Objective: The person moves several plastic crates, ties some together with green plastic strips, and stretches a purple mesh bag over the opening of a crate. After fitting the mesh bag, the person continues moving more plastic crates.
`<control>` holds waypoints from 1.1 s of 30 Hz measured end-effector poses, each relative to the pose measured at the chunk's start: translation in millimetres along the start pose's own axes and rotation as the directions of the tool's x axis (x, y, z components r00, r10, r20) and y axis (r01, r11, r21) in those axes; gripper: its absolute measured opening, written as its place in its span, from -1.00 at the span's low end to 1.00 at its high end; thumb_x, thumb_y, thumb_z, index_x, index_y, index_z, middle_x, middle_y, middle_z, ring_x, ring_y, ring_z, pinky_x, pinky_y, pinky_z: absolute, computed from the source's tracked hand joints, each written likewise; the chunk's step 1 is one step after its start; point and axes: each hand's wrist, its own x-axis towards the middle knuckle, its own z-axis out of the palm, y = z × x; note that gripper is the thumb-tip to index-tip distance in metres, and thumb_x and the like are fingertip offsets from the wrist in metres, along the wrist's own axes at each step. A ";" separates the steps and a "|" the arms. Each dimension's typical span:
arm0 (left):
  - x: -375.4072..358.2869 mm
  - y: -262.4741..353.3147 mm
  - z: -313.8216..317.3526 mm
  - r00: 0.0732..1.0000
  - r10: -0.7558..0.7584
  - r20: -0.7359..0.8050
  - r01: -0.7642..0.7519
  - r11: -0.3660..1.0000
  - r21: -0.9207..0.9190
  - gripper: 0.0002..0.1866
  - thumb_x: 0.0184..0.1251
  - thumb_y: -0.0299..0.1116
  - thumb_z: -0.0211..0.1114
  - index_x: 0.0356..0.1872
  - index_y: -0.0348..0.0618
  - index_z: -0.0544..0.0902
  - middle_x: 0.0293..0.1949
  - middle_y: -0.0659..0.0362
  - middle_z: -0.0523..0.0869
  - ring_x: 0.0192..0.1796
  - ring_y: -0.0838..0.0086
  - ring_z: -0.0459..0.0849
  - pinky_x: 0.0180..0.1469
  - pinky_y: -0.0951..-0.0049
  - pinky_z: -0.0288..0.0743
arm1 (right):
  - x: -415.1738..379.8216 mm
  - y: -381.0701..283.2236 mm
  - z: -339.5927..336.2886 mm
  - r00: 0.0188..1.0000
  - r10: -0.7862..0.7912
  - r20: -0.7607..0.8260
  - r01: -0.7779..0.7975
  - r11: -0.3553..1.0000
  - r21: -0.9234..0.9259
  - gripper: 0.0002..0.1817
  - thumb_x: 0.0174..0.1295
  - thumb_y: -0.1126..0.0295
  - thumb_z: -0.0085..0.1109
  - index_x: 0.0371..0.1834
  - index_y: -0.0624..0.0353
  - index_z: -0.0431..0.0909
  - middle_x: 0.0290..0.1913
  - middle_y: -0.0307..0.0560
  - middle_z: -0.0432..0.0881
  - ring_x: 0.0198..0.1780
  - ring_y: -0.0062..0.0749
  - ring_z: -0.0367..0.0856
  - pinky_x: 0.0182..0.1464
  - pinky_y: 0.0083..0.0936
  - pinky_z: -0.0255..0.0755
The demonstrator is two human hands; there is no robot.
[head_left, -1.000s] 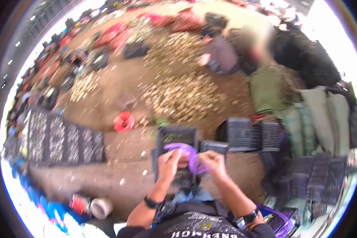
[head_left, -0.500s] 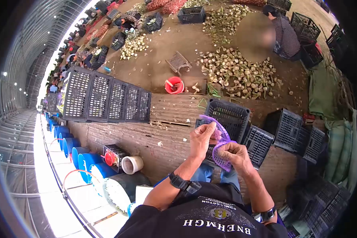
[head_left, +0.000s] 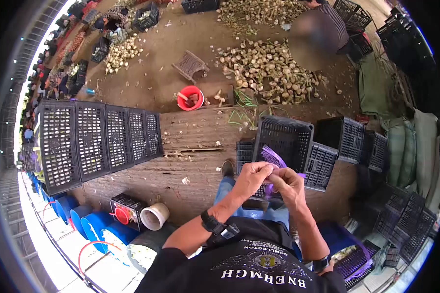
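A purple mesh bag [head_left: 273, 156] is bunched between my two hands, part of it sticking up past the fingers and part hanging below. My left hand [head_left: 252, 179] pinches it with thumb and forefinger. Close against it, my right hand [head_left: 288, 186] is also closed on the mesh, fingertips touching those of the left. Just beyond the hands stands a black plastic crate [head_left: 284, 122], its open top facing me.
Stacked black crates [head_left: 100, 139] stand at left, with more crates [head_left: 349, 139] at right. Blue barrels [head_left: 93, 227] and a white bucket [head_left: 154, 216] line the left side. Ahead are a red bucket [head_left: 190, 98], a small stool [head_left: 190, 66], heaped garlic [head_left: 269, 71] and a seated person [head_left: 327, 27].
My hands have come together, gathering the mesh bag that was stretched open between them. My view has shifted, so the surroundings sit further left and higher.
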 end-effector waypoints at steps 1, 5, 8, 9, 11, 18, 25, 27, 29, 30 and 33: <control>-1.5 3.4 -12.1 1.000 -0.013 0.003 0.013 1.000 -0.001 -0.70 0.50 -0.33 0.13 -0.06 -0.40 0.69 -0.21 0.19 0.74 -0.15 0.58 0.67 -0.08 0.54 0.60 | 1.7 -2.1 11.3 1.000 0.011 -0.007 -0.011 1.000 0.004 -0.76 0.28 0.32 0.34 -0.25 0.33 0.61 -0.41 -0.25 0.62 -0.40 -0.69 0.50 -0.33 -0.68 0.42; -3.9 10.6 -37.4 0.977 -0.008 0.212 -0.041 0.973 0.226 -0.66 0.54 -0.28 0.08 -0.03 -0.38 0.68 -0.18 0.16 0.74 -0.11 0.56 0.67 0.00 0.48 0.62 | -0.8 -4.7 35.0 0.981 0.075 -0.179 -0.071 0.997 0.031 -0.71 0.35 0.25 0.26 -0.24 0.33 0.62 -0.43 -0.21 0.62 -0.41 -0.66 0.53 -0.36 -0.66 0.44; -1.1 15.6 -27.2 0.974 -0.037 0.225 -0.007 0.981 0.192 -0.67 0.55 -0.27 0.08 -0.16 -0.39 0.67 -0.33 0.23 0.70 -0.23 0.62 0.63 -0.12 0.51 0.62 | -10.1 6.5 36.1 0.965 0.036 -0.261 -0.008 0.994 0.106 -0.73 0.38 0.28 0.23 -0.27 0.32 0.62 -0.42 -0.21 0.64 -0.47 -0.68 0.52 -0.40 -0.68 0.45; -0.2 13.6 -22.8 0.967 -0.046 0.250 -0.005 0.980 0.200 -0.67 0.55 -0.27 0.08 -0.16 -0.39 0.67 -0.33 0.23 0.70 -0.23 0.62 0.63 -0.12 0.51 0.62 | -16.2 10.5 35.0 0.957 0.033 -0.287 -0.001 0.994 0.114 -0.73 0.38 0.28 0.23 -0.27 0.32 0.62 -0.42 -0.21 0.64 -0.47 -0.68 0.52 -0.40 -0.68 0.45; 1.7 2.7 -12.9 0.947 -0.077 0.311 0.008 0.976 0.218 -0.66 0.55 -0.26 0.08 -0.16 -0.38 0.68 -0.33 0.23 0.70 -0.25 0.62 0.65 -0.12 0.50 0.64 | -30.0 22.2 32.3 0.920 0.044 -0.391 0.033 0.982 0.188 -0.75 0.37 0.28 0.23 -0.30 0.30 0.62 -0.42 -0.21 0.64 -0.48 -0.69 0.52 -0.41 -0.70 0.43; -17.7 -10.0 91.0 0.897 -0.123 0.426 0.000 0.961 0.276 -0.73 0.53 -0.33 0.15 -0.09 -0.36 0.68 -0.32 0.22 0.72 -0.27 0.59 0.69 -0.20 0.57 0.63 | -107.4 11.2 -15.0 0.705 0.027 -0.709 0.248 0.927 0.282 -0.87 0.33 0.47 0.23 -0.38 0.26 0.59 -0.45 -0.23 0.63 -0.48 -0.68 0.48 -0.42 -0.69 0.38; -57.1 65.0 227.2 0.545 0.140 0.827 -0.421 0.899 0.125 -0.76 0.48 -0.37 0.23 -0.01 -0.33 0.68 -0.40 0.29 0.70 -0.38 0.73 0.57 -0.33 0.64 0.50 | -213.5 -55.0 -61.0 0.310 -0.461 -0.831 0.652 0.739 -0.167 -0.84 0.34 0.40 0.24 -0.25 0.22 0.46 -0.35 -0.28 0.53 -0.43 -0.75 0.34 -0.42 -0.74 0.21; -57.4 66.7 235.7 0.557 0.051 0.829 -0.413 0.883 0.223 -0.77 0.49 -0.36 0.22 -0.04 -0.30 0.70 -0.39 0.33 0.69 -0.36 0.76 0.54 -0.34 0.65 0.47 | -218.3 -60.4 -70.2 0.349 -0.383 -0.855 0.599 0.793 -0.111 -0.78 0.29 0.39 0.28 -0.36 0.19 0.41 -0.42 -0.32 0.48 -0.46 -0.76 0.33 -0.44 -0.76 0.19; -52.7 47.1 226.7 0.708 -0.003 0.707 -0.247 0.936 0.251 -0.77 0.49 -0.33 0.22 -0.09 -0.30 0.71 -0.40 0.38 0.65 -0.35 0.79 0.51 -0.36 0.65 0.44 | -211.2 -56.5 -78.9 0.439 -0.294 -0.849 0.475 0.878 -0.058 -0.82 0.17 0.53 0.18 -0.52 0.18 0.39 -0.58 -0.35 0.43 -0.52 -0.73 0.33 -0.47 -0.70 0.24; -51.0 43.1 219.4 0.755 -0.013 0.655 -0.223 0.935 0.276 -0.76 0.47 -0.31 0.24 -0.14 -0.32 0.71 -0.43 0.40 0.62 -0.36 0.79 0.47 -0.38 0.66 0.39 | -203.6 -49.4 -80.4 0.467 -0.270 -0.842 0.495 0.869 -0.004 -0.82 0.10 0.50 0.34 -0.51 0.19 0.49 -0.55 -0.33 0.51 -0.50 -0.71 0.40 -0.43 -0.69 0.31; -42.4 33.1 189.3 0.821 -0.033 0.570 -0.175 0.936 0.306 -0.74 0.45 -0.27 0.28 -0.18 -0.31 0.73 -0.40 0.39 0.66 -0.36 0.81 0.49 -0.40 0.70 0.39 | -186.6 -30.8 -70.1 0.602 -0.228 -0.766 0.492 0.861 0.130 -0.84 0.16 0.51 0.34 -0.49 0.22 0.53 -0.53 -0.30 0.54 -0.49 -0.68 0.43 -0.41 -0.68 0.33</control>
